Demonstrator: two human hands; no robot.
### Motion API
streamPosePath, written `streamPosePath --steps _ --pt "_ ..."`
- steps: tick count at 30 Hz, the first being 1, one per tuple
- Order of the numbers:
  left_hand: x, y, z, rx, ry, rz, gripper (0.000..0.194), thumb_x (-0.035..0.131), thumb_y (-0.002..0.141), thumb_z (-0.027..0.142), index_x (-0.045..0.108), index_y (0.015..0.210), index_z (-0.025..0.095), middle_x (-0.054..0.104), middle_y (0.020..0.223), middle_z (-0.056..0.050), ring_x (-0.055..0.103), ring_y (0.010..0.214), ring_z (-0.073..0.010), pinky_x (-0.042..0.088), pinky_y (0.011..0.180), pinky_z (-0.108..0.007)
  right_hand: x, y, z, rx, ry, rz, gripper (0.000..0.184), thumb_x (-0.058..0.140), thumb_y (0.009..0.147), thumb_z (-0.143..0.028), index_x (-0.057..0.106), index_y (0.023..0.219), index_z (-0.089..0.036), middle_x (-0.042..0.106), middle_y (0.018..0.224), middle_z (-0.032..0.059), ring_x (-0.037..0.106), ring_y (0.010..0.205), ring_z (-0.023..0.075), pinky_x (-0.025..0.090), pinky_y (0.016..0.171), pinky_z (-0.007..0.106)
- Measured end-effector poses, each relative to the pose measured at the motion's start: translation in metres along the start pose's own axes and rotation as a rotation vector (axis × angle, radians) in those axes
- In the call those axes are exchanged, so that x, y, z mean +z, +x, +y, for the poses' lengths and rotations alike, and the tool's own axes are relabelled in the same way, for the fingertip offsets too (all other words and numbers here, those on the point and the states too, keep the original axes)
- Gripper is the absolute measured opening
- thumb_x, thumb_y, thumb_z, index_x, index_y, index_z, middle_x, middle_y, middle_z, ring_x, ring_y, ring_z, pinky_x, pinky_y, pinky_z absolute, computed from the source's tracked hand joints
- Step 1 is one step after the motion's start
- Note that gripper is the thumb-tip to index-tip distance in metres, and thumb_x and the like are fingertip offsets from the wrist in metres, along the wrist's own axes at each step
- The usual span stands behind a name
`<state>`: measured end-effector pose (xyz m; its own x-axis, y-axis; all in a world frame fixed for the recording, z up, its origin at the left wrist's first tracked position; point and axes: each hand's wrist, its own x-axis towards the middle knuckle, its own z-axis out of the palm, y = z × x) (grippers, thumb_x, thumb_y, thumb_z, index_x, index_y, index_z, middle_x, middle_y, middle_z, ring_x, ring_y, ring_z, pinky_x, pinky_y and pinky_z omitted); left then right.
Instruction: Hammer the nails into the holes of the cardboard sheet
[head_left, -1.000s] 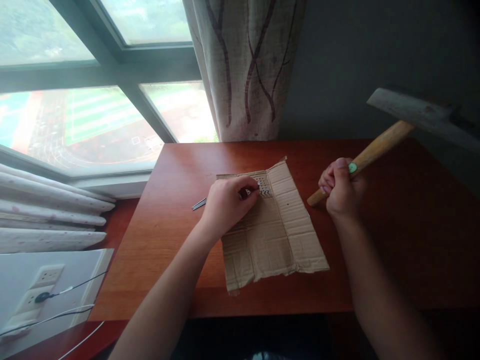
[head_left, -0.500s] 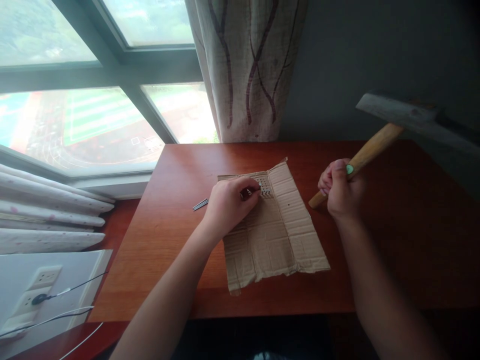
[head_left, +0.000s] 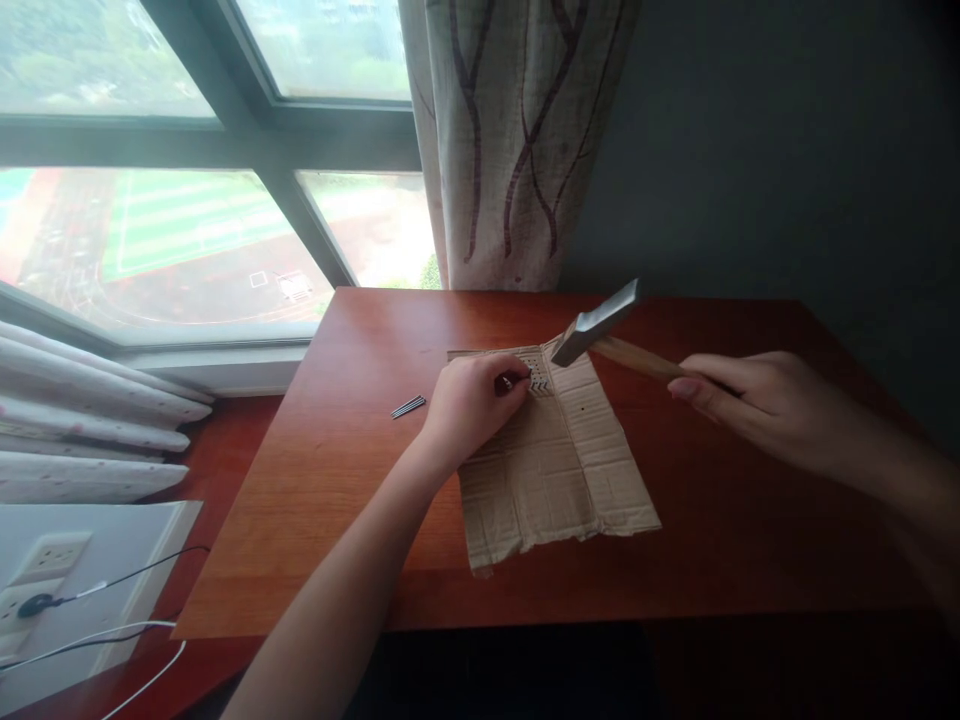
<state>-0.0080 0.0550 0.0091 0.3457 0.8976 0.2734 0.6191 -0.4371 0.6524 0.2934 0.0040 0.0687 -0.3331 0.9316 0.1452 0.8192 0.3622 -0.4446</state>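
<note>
My left hand [head_left: 476, 405] rests over the upper left of a piece of brown corrugated cardboard [head_left: 544, 485]. Thumb and forefinger are pinched on a nail, mostly hidden by the fingertips. Close to those fingertips, several short nails [head_left: 539, 381] stand in rows in the cardboard, with small dark holes beside them. My right hand [head_left: 750, 395] grips the wooden handle of a hammer [head_left: 600, 322]. The hammer's metal head is just above the cardboard's top edge, right of my left fingertips. Several loose nails [head_left: 408, 406] lie together left of my left hand.
The reddish-brown wooden table [head_left: 330, 500] stands against a dark wall and a window [head_left: 187, 230]. A patterned curtain [head_left: 517, 150] hangs behind it. At lower left are a wall socket [head_left: 49, 555] with a plug and cables [head_left: 142, 650].
My right hand has swung the hammer from raised at the right down and left, bringing its head near the cardboard. My left hand keeps its pinch. The view has shifted slightly.
</note>
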Motion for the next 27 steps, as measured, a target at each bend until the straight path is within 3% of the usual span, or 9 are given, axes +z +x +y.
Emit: streamPosePath --steps 6,13,20,27 --pt "-0.001 0.000 0.000 0.004 -0.006 -0.011 0.009 0.067 0.084 0.019 0.075 0.084 0.022 0.076 0.078 0.000 0.066 0.067 -0.0150 0.045 0.064 -0.026 -0.010 0.011 -0.024 -0.095 -0.026 -0.063 0.051 0.043 0.102 -0.058 0.055 0.067 -0.023 0.049 0.050 -0.0026 0.046 0.042 0.0119 0.028 0.045 0.029" --pt "-0.001 0.001 0.001 -0.012 0.008 -0.034 0.009 0.066 0.085 0.019 0.075 0.082 0.022 0.076 0.080 0.000 0.067 0.070 -0.0157 0.045 0.066 -0.027 0.000 0.018 -0.029 -0.013 0.065 -0.050 0.058 0.046 0.097 -0.068 0.050 0.061 -0.022 0.045 0.048 -0.0025 0.039 0.040 0.0109 0.023 0.044 0.030" --pt "0.000 0.001 0.001 -0.023 0.001 -0.035 0.011 0.067 0.085 0.018 0.076 0.087 0.023 0.078 0.085 0.000 0.068 0.073 -0.0162 0.047 0.071 -0.028 -0.009 0.016 -0.037 0.116 -0.041 -0.132 0.057 0.042 0.098 -0.069 0.044 0.065 -0.022 0.042 0.053 -0.0029 0.039 0.048 0.0119 0.027 0.050 0.030" --pt "0.000 0.001 0.001 -0.032 0.014 -0.031 0.011 0.067 0.085 0.019 0.077 0.086 0.023 0.078 0.085 0.000 0.069 0.074 -0.0172 0.048 0.071 -0.029 -0.004 0.017 -0.037 0.124 -0.047 -0.186 0.060 0.034 0.099 -0.072 0.046 0.066 -0.022 0.046 0.055 -0.0020 0.042 0.049 0.0124 0.028 0.052 0.031"
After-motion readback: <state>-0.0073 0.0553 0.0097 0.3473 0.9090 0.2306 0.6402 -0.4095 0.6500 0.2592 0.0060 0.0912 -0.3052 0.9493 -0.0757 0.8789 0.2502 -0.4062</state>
